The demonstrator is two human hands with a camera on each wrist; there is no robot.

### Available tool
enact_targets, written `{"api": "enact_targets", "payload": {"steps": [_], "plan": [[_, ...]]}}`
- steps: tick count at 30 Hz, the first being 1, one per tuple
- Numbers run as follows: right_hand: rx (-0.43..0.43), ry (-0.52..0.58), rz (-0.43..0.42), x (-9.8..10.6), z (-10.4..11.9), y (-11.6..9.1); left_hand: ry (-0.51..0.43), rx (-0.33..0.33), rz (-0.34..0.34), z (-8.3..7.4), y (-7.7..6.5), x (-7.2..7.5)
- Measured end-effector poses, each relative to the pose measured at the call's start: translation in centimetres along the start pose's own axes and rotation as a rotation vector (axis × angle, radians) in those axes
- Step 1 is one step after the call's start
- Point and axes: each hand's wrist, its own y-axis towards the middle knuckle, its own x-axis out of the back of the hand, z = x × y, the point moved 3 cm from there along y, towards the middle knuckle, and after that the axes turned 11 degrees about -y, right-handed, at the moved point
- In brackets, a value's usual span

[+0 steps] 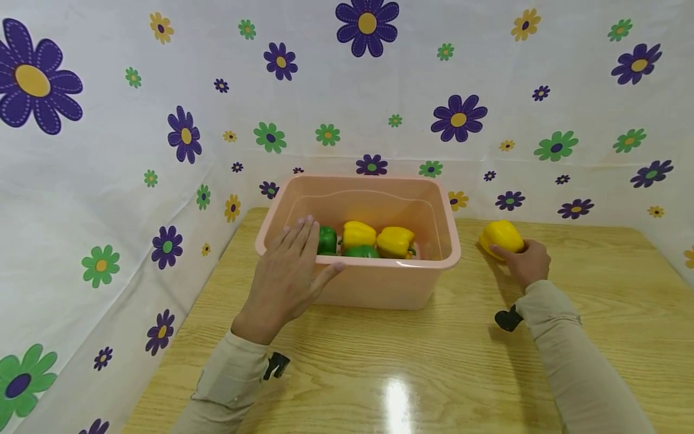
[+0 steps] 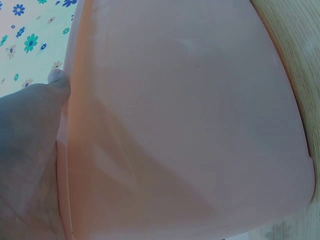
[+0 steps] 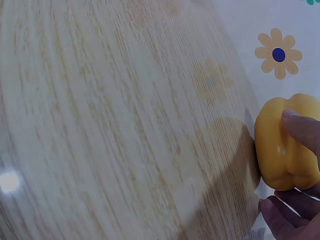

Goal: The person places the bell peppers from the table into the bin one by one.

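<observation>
My right hand (image 1: 528, 263) grips a yellow bell pepper (image 1: 497, 237) right of the bin, at the back of the table. In the right wrist view the thumb lies across the side of the yellow bell pepper (image 3: 280, 145), with fingers curled beneath it. My left hand (image 1: 287, 277) rests on the front rim of a pink plastic bin (image 1: 379, 286), its fingers straight and reaching over the opening. The left wrist view shows the thumb (image 2: 59, 82) along the rim. Inside the bin lie yellow bell peppers (image 1: 394, 242) and green bell peppers (image 1: 328, 240), partly hidden by the front wall and left hand.
The bin stands on a wood-grain table (image 1: 336, 361) near its back edge. A white cloth with printed flowers (image 1: 347, 90) hangs behind and along the left side. Small black clips (image 1: 508, 318) hang at both sleeve cuffs.
</observation>
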Motion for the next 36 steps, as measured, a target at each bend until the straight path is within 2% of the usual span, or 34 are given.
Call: {"api": "enact_targets", "payload": {"steps": [13, 24, 36], "plan": [[-0.005, 0.019, 0.013, 0.5, 0.0, -0.5, -0.019, 0.002, -0.002, 0.0, 0.0, -0.2], [-0.003, 0.076, 0.0, 1.1, 0.1, -0.7, -0.007, -0.008, -0.007, -0.1, 0.0, -0.1], [0.0, 0.138, -0.021, 1.9, 1.5, -0.4, -0.018, 0.008, -0.005, 0.1, 0.0, -0.2]]}}
